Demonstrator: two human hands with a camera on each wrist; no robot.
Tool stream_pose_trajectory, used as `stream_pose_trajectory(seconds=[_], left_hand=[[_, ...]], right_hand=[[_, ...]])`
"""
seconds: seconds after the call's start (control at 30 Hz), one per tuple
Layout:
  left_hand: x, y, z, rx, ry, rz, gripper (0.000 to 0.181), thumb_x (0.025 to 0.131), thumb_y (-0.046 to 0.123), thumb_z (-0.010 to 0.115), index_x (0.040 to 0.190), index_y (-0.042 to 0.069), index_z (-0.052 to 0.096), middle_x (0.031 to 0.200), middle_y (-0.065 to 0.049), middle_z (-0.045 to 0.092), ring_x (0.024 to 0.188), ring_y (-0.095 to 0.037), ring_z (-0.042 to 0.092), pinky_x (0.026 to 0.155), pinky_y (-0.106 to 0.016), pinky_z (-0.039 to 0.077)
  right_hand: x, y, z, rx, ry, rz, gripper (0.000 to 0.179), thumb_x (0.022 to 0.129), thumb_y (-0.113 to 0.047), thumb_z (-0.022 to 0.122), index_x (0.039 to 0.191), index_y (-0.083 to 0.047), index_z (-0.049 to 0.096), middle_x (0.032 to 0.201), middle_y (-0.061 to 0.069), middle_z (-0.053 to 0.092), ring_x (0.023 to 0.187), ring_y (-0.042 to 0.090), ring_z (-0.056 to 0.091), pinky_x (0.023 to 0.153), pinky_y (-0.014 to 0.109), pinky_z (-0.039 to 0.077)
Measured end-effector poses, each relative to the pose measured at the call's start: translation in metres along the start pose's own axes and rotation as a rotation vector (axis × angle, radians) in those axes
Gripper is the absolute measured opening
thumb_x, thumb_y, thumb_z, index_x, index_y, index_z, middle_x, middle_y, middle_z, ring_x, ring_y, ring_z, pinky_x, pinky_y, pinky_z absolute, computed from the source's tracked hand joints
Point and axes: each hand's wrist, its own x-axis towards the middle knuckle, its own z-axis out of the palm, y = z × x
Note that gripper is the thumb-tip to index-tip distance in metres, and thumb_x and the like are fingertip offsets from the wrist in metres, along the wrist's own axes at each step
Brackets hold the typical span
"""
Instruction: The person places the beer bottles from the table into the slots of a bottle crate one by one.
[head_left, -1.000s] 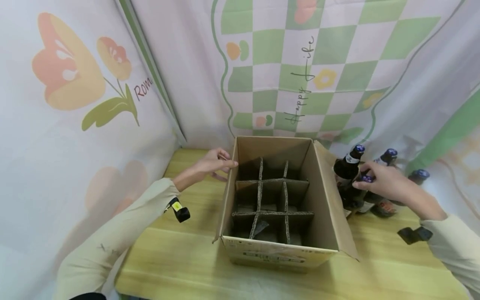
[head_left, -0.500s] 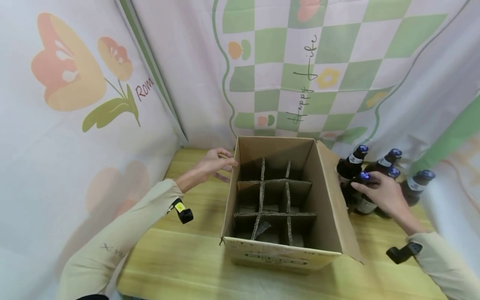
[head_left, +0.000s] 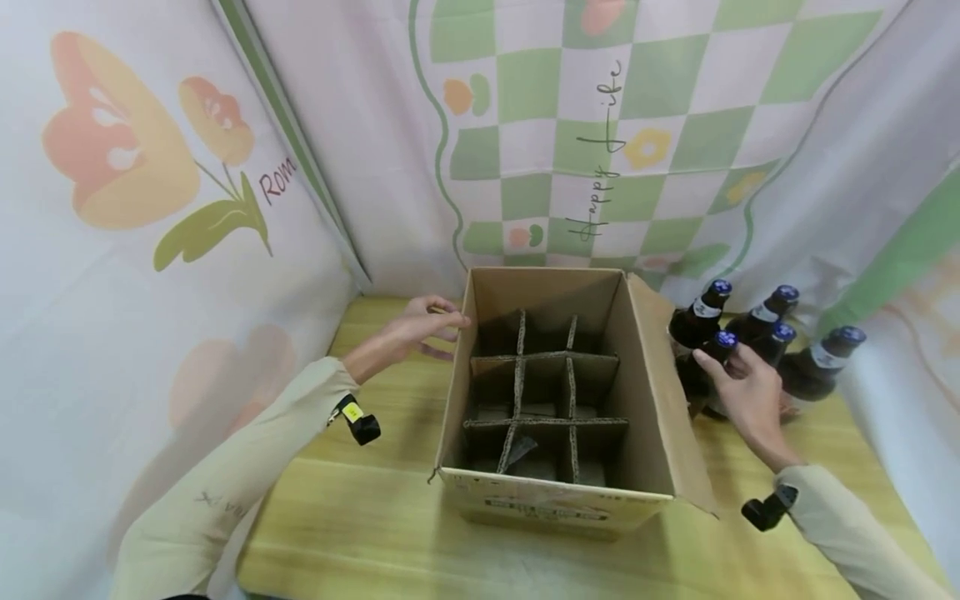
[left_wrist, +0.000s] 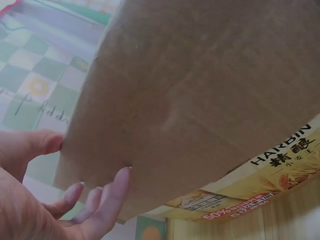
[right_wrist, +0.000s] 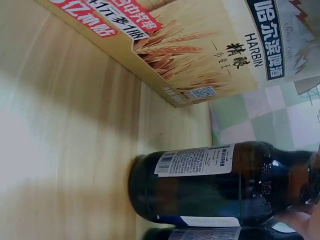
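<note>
Pinching a beer bottle right of the Harbin carton, the right hand had swung carton-ward, seemingly firming its hold; the bottle stood unlifted on the surface. The left hand, fingers spread, touched the carton's left side.

The desk has a pale yellow wood grain. The white left cloth bears a large orange-pink tulip, a smaller tulip to its right, a green leaf beneath and the letters "Rom". A paler flower shows lower down. A green strip slants down toward the corner. The back cloth carries green and white checks, a wavy green border, sideways "Happy Life" lettering and a yellow flower. At far right runs a diagonal green band
</note>
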Motion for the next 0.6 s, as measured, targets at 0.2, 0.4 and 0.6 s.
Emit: stream_pose_trajectory(seconds=[0.2,0.4,0.6], left_hand=[[-0.001,0.001,-0.005,0.004,-0.058,-0.036,0.057,0.098,0.019,0.073,0.144,0.002,0.043,0.147,-0.019,0.058,0.131,-0.042,0.056,0.091,-0.051,0.066],[-0.001,0.0,-0.004,-0.016,-0.068,-0.063,0.057,0.099,0.018,0.072,0.146,0.002,0.044,0.149,-0.019,0.054,0.131,-0.043,0.056,0.093,-0.052,0.065],[-0.001,-0.002,-0.002,-0.026,-0.053,-0.048,0.058,0.099,0.019,0.071,0.147,0.001,0.043,0.15,-0.021,0.054,0.132,-0.044,0.056,0.085,-0.047,0.068]], right_hand=[[0.0,-0.006,-0.002,-0.054,0.049,0.006,0.033,0.091,-0.028,0.084,0.09,-0.003,0.061,0.065,-0.038,0.052,0.066,-0.017,0.05,0.062,0.005,0.038],[-0.001,-0.023,-0.018,-0.077,0.047,-0.04,0.044,0.09,-0.026,0.084,0.076,-0.001,0.05,0.047,-0.013,0.046,0.045,-0.001,0.036,0.044,0.016,0.027],[0.011,-0.05,-0.041,-0.057,-0.042,-0.053,0.031,0.093,-0.027,0.081,0.106,0.0,0.072,0.071,-0.048,0.054,0.062,-0.019,0.057,0.058,0.001,0.047]])
